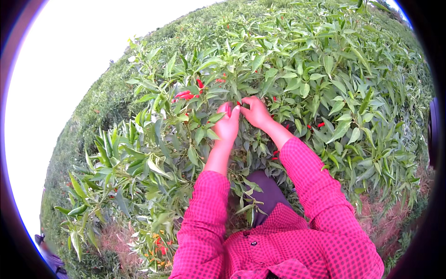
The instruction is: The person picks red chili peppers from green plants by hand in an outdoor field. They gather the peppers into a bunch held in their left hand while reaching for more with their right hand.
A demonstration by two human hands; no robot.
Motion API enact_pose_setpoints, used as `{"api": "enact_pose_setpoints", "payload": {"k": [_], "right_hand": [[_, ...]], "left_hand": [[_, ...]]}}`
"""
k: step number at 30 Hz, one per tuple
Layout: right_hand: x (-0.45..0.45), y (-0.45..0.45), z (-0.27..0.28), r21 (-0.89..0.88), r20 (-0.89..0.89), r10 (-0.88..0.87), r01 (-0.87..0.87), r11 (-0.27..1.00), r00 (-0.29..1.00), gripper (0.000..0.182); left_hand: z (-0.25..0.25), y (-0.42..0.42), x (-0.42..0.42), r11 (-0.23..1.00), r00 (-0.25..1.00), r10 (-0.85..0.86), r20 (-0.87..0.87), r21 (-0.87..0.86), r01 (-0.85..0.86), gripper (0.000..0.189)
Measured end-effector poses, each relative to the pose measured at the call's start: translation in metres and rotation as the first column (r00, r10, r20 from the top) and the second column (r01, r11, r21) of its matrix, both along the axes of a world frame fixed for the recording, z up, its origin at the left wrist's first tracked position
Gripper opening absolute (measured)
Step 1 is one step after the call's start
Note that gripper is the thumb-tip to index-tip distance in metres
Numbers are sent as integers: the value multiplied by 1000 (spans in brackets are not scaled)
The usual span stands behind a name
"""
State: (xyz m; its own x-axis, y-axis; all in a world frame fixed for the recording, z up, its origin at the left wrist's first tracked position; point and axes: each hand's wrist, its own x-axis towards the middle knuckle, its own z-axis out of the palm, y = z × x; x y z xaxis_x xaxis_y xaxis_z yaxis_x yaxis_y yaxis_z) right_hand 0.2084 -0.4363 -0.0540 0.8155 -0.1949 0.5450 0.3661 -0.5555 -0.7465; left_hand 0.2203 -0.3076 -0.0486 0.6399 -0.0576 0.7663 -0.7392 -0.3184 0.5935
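Among the leaves of a chili pepper plant (216, 62), my two hands meet almost fingertip to fingertip. My left hand (225, 125) is curled around red chili peppers (228, 111), part of which shows beside the thumb. From the right, my right hand (257, 112) reaches in with thumb and fingers pinched at a small red chili (239, 103) close to the left thumb. Whether that chili still hangs on its stem is hidden. A cluster of ripe red chilies (186, 95) shows among the leaves just left of my hands.
Green chilies (108, 146) stand on branches at the left, and another green chili (366, 101) at the right. Red chilies (320, 125) show lower right of my hands. Dry ground (379, 216) lies at the right. Another person (52, 258) is partly visible at the lower left edge.
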Motion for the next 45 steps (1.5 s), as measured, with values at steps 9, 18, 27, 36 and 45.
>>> {"api": "enact_pose_setpoints", "payload": {"k": [9,18,27,36,45], "right_hand": [[2,-11,-3,-66,54,110,-106,992,992,21],[5,-17,-1,44,-22,42,-41,998,999,24],[5,22,44,59,-210,-32,45,997,977,34],[54,30,36,161,-286,115,-71,984,951,38],[71,21,9,102,-28,107,-103,989,994,28]], "left_hand": [[28,-5,-18,960,972,157,-173,259,-109,21],[28,2,-2,816,791,-433,-431,-560,142,19],[60,28,15,691,588,-606,-536,-720,57,11],[66,37,1,764,676,-457,-578,-645,-34,24],[74,29,31,973,704,-135,-697,-227,-39,23]]}}
